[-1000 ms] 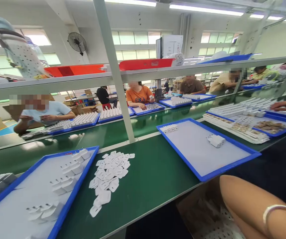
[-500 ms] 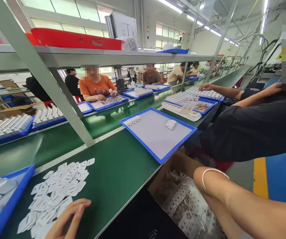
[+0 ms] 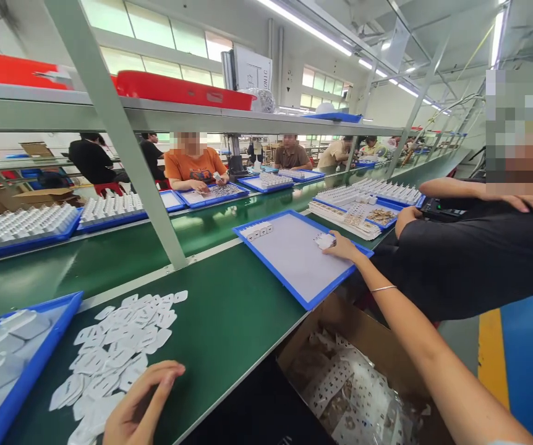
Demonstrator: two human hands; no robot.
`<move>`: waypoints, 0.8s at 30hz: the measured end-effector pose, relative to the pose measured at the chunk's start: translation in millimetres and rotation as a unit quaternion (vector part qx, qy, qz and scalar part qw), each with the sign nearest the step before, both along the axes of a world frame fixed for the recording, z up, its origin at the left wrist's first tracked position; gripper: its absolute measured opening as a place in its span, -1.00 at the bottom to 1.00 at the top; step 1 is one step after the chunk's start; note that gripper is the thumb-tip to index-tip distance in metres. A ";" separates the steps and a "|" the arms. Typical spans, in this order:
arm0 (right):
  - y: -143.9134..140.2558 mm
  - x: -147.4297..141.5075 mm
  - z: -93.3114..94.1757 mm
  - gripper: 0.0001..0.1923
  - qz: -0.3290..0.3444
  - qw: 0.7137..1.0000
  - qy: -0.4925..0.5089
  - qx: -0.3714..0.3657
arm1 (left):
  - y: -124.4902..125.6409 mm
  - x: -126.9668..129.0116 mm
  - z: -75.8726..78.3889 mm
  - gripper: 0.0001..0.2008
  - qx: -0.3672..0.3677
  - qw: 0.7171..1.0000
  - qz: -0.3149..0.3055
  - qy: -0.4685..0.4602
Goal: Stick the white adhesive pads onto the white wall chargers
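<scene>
My right hand (image 3: 341,247), a thin bracelet on its wrist, reaches over the right edge of a blue-rimmed tray (image 3: 294,290). Its fingers close around a small cluster of white plug adapters (image 3: 324,240) standing on the tray. A short row of similar white adapters (image 3: 258,230) sits at the tray's far left corner. My left hand (image 3: 143,402) rests low at the near edge of a pile of flat white cards (image 3: 118,346) on the green bench. Its thumb and forefinger tips meet, with nothing visible between them.
Left of the pile, a blue tray (image 3: 57,346) holds larger white casings. Beneath the bench edge stands a cardboard box (image 3: 387,346) of patterned sheets and plastic. A metal post (image 3: 132,148) rises from the bench. A co-worker in dark clothing (image 3: 461,259) sits close on the right.
My right hand has moved from above the box out to the adapters on the tray and closed on them. The co-worker's arms have drawn back from their trays. The view has shifted slightly.
</scene>
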State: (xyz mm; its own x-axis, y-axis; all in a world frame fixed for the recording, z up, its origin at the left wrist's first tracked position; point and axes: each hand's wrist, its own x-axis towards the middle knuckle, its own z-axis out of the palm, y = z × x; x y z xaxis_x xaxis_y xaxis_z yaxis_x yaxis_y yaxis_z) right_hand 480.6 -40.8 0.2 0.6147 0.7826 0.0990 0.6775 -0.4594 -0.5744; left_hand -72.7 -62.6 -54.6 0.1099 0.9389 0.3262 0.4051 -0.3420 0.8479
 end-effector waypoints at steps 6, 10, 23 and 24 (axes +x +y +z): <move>0.5 -42.3 11.3 -0.42 0.086 0.996 -0.001 0.030 | -18.3 26.8 17.6 -0.88 0.275 0.955 0.002 0.113; -12.4 -144.6 19.6 -0.26 0.245 0.968 0.034 0.042 | -45.2 67.9 40.6 -0.61 0.424 0.864 0.033 0.271; -51.6 -364.1 28.9 -0.43 0.507 0.861 0.042 -0.027 | -29.7 21.8 20.3 -0.15 0.246 0.935 -0.012 0.255; -50.8 -369.4 29.2 -0.39 0.507 0.861 0.029 -0.034 | -29.4 16.7 19.9 -0.11 0.216 0.947 -0.022 0.235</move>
State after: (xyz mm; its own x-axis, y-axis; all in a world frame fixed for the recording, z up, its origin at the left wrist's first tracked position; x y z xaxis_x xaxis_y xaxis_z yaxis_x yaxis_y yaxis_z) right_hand 111.2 -91.5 29.4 -0.3846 0.9228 0.0240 0.7217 0.3167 -0.6155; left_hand -56.0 -91.9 -34.7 0.3748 0.7201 0.5839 0.6807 -0.6413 0.3540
